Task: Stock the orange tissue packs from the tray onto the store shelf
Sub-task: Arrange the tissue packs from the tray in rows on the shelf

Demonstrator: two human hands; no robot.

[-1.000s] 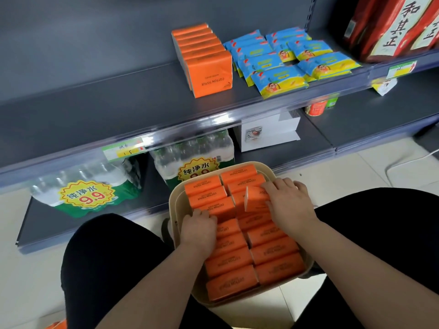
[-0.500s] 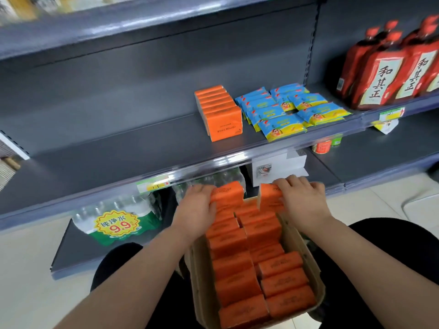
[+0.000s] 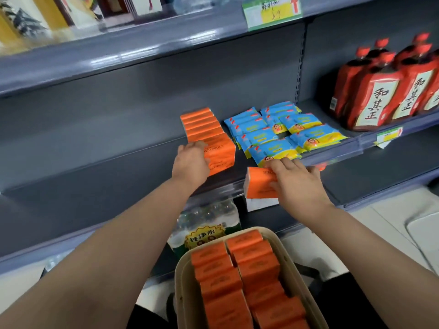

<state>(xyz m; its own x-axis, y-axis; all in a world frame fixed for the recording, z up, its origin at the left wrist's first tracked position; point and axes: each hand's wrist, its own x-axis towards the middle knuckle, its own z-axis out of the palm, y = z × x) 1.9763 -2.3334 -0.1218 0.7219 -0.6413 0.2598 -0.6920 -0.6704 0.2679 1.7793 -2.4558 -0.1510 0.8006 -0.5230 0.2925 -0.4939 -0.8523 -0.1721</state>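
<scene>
1. While both arms reach forward above the tray, the left hand [image 3: 191, 166] is at the grey shelf [image 3: 95, 160]. Its fingers are curled round the left end of the front pack [image 3: 221, 154], an orange tissue pack standing on edge on the shelf board.
2. The front pack stands slightly tilted against the near end of a row of orange packs [image 3: 202, 124]. The row runs back toward the rear wall of the shelf.
3. Under the shelf, a wrapped bundle of water bottles [image 3: 206, 225] with a green and yellow label sits on the lower level.
4. The beige tray [image 3: 183, 300] lies at the bottom of the view. It holds two columns of tray packs [image 3: 256, 264], all orange and packed close side by side.
5. Blue packs [image 3: 282, 134] lie flat and overlapping in two columns just right of the orange row, a narrow gap between them.
6. The right hand [image 3: 298, 186] grips a loose pack [image 3: 260, 184], also orange, its white end facing left. The pack is held at the front edge of the shelf, just below the nearest blue pack. Whether it touches the edge cannot be told.
7. Red bottles [image 3: 384, 91] with white labels stand in the next shelf bay, far right.
</scene>
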